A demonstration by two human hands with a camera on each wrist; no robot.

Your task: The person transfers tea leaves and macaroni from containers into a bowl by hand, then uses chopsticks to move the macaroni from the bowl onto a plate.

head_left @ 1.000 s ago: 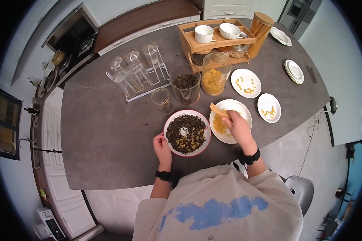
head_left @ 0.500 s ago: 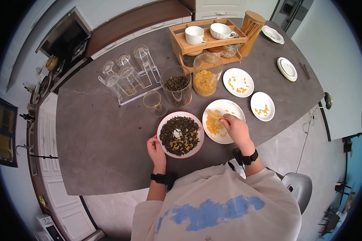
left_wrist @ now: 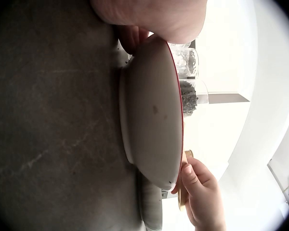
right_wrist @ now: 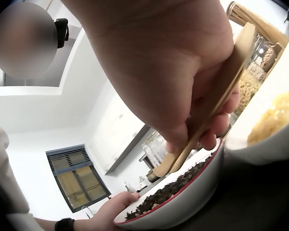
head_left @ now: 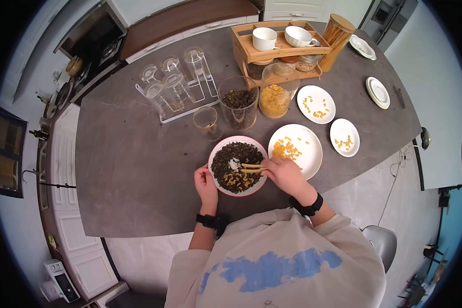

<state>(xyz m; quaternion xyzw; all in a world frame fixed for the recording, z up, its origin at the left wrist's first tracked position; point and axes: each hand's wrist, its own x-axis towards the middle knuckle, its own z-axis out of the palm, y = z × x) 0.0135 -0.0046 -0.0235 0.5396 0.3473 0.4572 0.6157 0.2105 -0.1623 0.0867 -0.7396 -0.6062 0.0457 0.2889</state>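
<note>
In the head view, my left hand (head_left: pixel 206 189) grips the left side of a white red-rimmed bowl (left_wrist: pixel 151 110), thumb by the rim and fingers lower on its wall. Dark dried bits (head_left: pixel 234 151) fill the bowl, with yellow-brown pieces (head_left: pixel 233 183) toward the front and a whitish patch in the middle. My right hand (head_left: pixel 286 175) holds wooden tongs (head_left: pixel 250 168) over the bowl's right side, tips close above the contents. Whether anything sits between the tips, I cannot tell. Right of the bowl, a white plate (head_left: pixel 310 158) bears yellow raisin-like pieces (head_left: pixel 286 149).
Two smaller plates (head_left: pixel 324 97) (head_left: pixel 350 126) with yellow pieces stand farther right. Behind the bowl are a small glass (head_left: pixel 207 126), a jar of dark bits (head_left: pixel 238 105), a jar of yellow pieces (head_left: pixel 275 101), a glass rack (head_left: pixel 190 112) and a wooden shelf (head_left: pixel 246 51).
The tongs and my right hand have gone from the plate of yellow pieces leftward to over the bowl. My left hand has stayed on the bowl.
</note>
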